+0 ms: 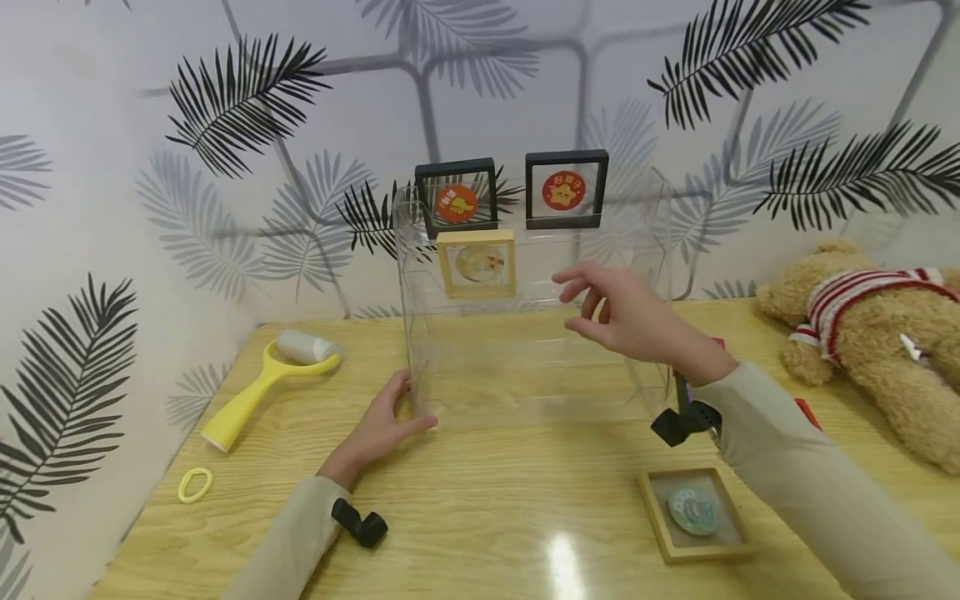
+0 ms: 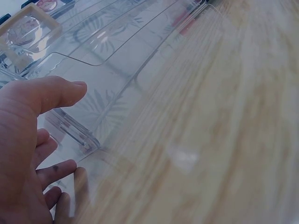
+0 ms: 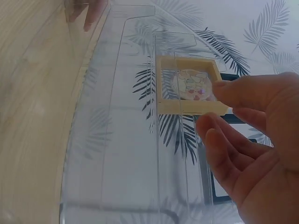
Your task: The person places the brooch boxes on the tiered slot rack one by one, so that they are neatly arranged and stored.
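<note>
Toward rear of worktop (image 1: 495, 500): clear tiered stand (image 1: 540, 333), near patterned wall (image 1: 510, 108). Two dark frames (image 1: 529, 190) on top tier; yellow-edged frame (image 1: 477, 292) one tier below, left of centre. Hands well apart. Left hand (image 1: 381, 427) at stand's lower left corner, thumb and fingers spread; firm contact cannot be confirmed. Right hand (image 1: 622, 310) raised beside yellow-edged frame, not touching it; fingers loosely bent, thumb clear of fingertips. Wooden frame (image 1: 696, 512) flat on worktop, front right. Yellow-handled roller (image 1: 258, 393) at left.
</note>
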Motion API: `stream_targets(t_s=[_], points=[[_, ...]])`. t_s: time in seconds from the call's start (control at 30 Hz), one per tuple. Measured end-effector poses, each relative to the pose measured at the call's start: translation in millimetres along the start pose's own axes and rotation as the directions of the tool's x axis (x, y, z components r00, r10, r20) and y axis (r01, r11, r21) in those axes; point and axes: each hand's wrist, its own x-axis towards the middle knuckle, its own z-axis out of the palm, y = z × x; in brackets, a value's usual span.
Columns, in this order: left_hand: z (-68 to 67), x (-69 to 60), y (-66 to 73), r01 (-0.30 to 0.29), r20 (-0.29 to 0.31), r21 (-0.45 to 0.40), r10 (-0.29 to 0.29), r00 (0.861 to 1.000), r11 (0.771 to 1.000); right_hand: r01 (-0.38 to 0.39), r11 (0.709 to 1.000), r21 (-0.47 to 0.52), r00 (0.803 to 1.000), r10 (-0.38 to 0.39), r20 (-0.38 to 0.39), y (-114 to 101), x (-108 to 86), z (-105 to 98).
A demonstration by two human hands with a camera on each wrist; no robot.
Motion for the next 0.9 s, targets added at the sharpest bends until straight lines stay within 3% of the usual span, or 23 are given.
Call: stream_targets(t_s=[0.17, 0.53, 0.73, 0.9], points=[[2.3, -0.2, 1.1, 0.007, 0.0, 0.0, -0.007, 1.0, 1.0, -0.011, 1.0, 0.029, 0.992, 0.007, 0.125, 6, -30.5, -2], [-0.5, -3.2, -4.1, -0.013, -0.013, 0.011, 0.013, 1.0, 1.0, -0.115, 0.987, 0.115, 0.958, 0.08, 0.274, 28, -89.2, 2], [-1.0, 0.4, -5.3, -0.046, -0.015, -0.001, 0.046, 0.999, 0.999, -0.165, 0.972, 0.168, 0.942, 0.105, 0.319, 44, -124.8, 6], [1.7, 2.1, -4.7, -0.028, -0.013, -0.003, 0.028, 1.0, 1.0, -0.141, 0.976, 0.163, 0.938, 0.08, 0.336, 53, -156.6, 9]])
